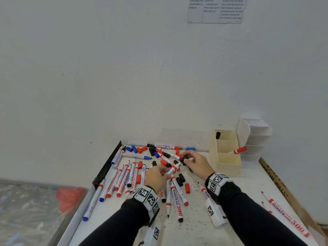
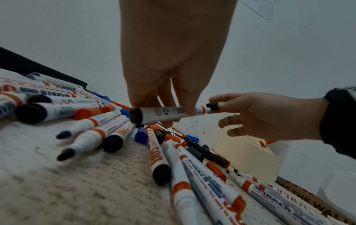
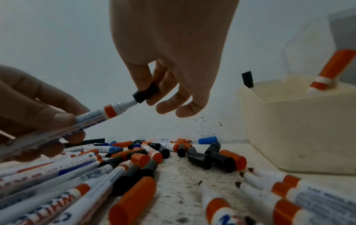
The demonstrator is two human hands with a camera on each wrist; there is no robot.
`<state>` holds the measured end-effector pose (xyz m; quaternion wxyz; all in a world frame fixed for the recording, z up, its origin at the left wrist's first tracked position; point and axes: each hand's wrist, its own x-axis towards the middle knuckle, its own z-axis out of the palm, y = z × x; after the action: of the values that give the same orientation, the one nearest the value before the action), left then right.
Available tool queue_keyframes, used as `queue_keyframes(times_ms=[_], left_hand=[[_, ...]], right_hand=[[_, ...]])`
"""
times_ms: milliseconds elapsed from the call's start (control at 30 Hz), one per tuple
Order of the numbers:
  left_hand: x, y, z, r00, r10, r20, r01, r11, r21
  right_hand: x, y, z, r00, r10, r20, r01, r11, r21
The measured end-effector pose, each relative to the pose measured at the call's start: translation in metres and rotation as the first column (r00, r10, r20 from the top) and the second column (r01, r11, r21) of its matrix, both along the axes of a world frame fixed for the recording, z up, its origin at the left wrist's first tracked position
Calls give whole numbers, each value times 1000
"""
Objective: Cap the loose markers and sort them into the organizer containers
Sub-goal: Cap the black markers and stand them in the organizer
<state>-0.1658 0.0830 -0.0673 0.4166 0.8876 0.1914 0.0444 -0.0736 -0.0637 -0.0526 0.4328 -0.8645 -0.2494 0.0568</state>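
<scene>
My left hand (image 1: pixel 164 173) grips a white marker (image 1: pixel 172 170) with a black tail, held off the table and tilted up to the right. In the left wrist view the marker barrel (image 2: pixel 163 113) lies across my fingertips. My right hand (image 1: pixel 185 159) pinches a black cap (image 3: pixel 146 92) between thumb and forefinger, its mouth over the marker's nib. The cap (image 2: pixel 212 106) meets the marker's tip just past the red collar. A cream three-compartment organizer (image 1: pixel 226 168) stands to the right, holding a black-capped marker (image 1: pixel 218 135) and a red-capped marker (image 1: pixel 238 150).
Several loose markers (image 1: pixel 124 178) and loose red, black and blue caps (image 1: pixel 181 180) are strewn over the white table (image 1: pixel 248 183). A white tiered organizer (image 1: pixel 255 139) stands behind the cream one against the wall. A black strip (image 1: pixel 108 164) edges the table's left side and cardboard (image 1: pixel 276 181) its right.
</scene>
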Motion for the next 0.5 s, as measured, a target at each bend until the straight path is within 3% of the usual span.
queue_keyframes(times_ms=[100,233,400,500], left_hand=[[-4,1,2,1000,-8,19,8,1000,-19],[-10,-3,6,996,-83,25,84,996,-30],[-15,-15,8,974,-193,119,194,981,0],[-14,-26,10,980,-123,154,146,979,-144]], right_hand=[[1,-1,-1,998,62,7,-62,996,-72],[-6,-4,2,985,124,-117,-130,991,-44],[-13,-4,8,994,4,-106,-8,999,-43],[-20,-5,13,995,-53,-83,52,999,-8]])
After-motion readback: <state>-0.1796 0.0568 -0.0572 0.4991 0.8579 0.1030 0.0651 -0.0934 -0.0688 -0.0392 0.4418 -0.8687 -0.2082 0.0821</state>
